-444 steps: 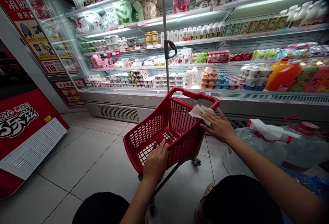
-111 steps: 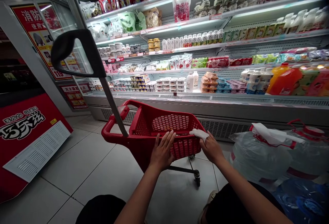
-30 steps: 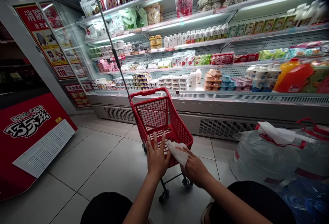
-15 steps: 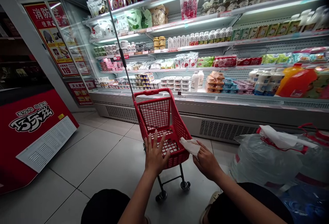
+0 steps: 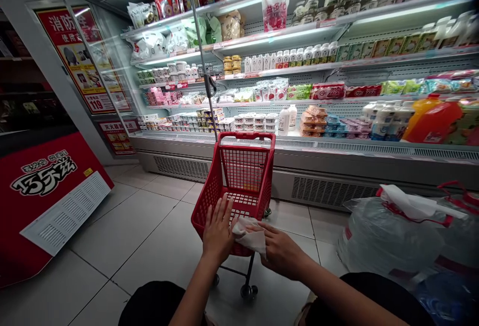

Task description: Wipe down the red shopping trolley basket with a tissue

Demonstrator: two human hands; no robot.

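Note:
A small red shopping cart (image 5: 245, 169) with a mesh basket and black wheels stands in front of me. My left hand (image 5: 218, 231) lies against its near left rim, fingers stretched and spread, with nothing held. A white tissue (image 5: 249, 235) is in my right hand (image 5: 279, 246), pressed against the cart's near edge beside the left hand. The fingers of the right hand lie over the tissue and partly hide it. From the cart's left handle end a tall dark pole (image 5: 204, 52) rises.
A refrigerated display with shelves (image 5: 359, 151) of drinks and yogurt runs across the back. Large wrapped water bottles (image 5: 389, 236) stand at right, another white tissue (image 5: 407, 204) on top. A red freezer (image 5: 75, 166) is at left. Tiled floor (image 5: 142, 231) lies between.
The cart has turned so its pole and handle swung right and its near end swung left. My right hand has brought the tissue leftward onto the cart's near edge, close to my left hand.

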